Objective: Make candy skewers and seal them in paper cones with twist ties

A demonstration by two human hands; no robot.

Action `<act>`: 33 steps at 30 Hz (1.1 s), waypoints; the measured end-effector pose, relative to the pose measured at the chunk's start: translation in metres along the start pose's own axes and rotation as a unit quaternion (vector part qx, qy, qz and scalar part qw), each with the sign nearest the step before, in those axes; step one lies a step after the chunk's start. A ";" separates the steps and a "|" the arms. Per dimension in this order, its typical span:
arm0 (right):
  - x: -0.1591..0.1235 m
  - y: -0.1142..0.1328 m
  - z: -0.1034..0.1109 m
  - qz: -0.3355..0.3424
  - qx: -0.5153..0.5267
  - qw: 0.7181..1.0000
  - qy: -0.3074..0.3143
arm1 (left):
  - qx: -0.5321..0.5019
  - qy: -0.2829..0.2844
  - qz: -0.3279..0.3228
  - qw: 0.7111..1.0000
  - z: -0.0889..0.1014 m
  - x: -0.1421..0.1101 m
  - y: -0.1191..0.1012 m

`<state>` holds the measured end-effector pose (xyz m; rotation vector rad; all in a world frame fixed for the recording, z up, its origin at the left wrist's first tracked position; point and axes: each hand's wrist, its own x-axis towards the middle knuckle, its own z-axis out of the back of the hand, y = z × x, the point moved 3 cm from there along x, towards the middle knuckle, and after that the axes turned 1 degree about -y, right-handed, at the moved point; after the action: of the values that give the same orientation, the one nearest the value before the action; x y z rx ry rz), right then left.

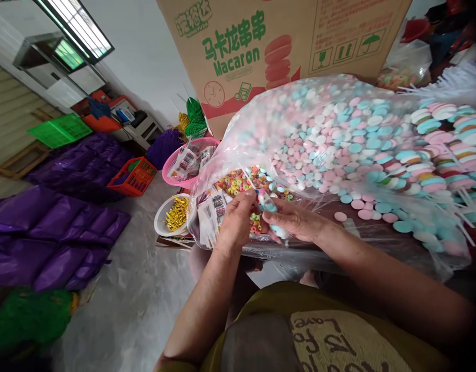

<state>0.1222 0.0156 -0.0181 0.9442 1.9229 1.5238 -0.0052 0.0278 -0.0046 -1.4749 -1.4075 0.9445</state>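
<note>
Olive shirt nearest, a candy skewer, grasped by left fingers and right fingers, could be crushed by overtight pressure.

Looks like a small sweets-packing wkshp.: a big carton marked Macaron stands at 12 o'clock, a huge clear bag of loose pink, wht. & blue discs at 2, made-up skewers at 3. Bulk ring sweets at ctr., printed cards just off at 7–8; then a bowl of gold strips at 8 & a pink basket of printed sachets at 10. Stacked purple pkgs. at approx. 9, orange plastic crate likewise. Barred window at 10, plain pale wall at 10–11, bare grey flr. at 7–8.
</note>
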 end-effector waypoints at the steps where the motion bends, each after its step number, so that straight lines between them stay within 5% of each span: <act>1: -0.002 -0.003 0.000 -0.002 -0.031 0.999 -0.009 | -0.022 -0.027 -0.004 0.999 0.003 0.003 -0.001; 7: -0.011 -0.026 -0.013 -0.044 -0.284 0.957 -0.047 | -0.126 -0.143 0.012 0.982 0.015 0.013 -0.008; 10: -0.015 -0.011 -0.013 0.003 -0.442 0.897 -0.021 | -0.137 -0.177 0.012 0.975 0.016 0.013 -0.010; 12: -0.013 0.010 -0.004 0.049 -0.449 0.892 -0.026 | -0.120 -0.185 0.003 0.975 0.015 0.012 -0.010; 15: -0.003 0.044 0.014 0.186 -0.389 0.889 -0.154 | -0.097 -0.148 0.005 0.984 0.010 0.011 -0.009; 20: 0.021 0.052 0.009 0.325 -0.379 0.852 -0.160 | -0.114 -0.063 0.005 0.991 0.002 0.010 -0.008; 26: 0.016 0.049 0.003 0.397 -0.463 0.780 -0.143 | -0.069 -0.014 0.058 0.996 0.002 0.010 -0.001; 31: 0.010 0.057 0.010 0.381 -0.386 0.822 -0.174 | -0.078 0.022 0.101 0.992 0.007 0.005 0.005; 33: 0.006 0.060 0.008 0.390 -0.390 0.805 -0.217 | -0.091 0.090 0.128 0.983 0.007 -0.003 0.007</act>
<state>0.1366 0.0329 0.0383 1.5555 0.4307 2.0192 -0.0101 0.0257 -0.0136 -1.8641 -1.2161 0.8278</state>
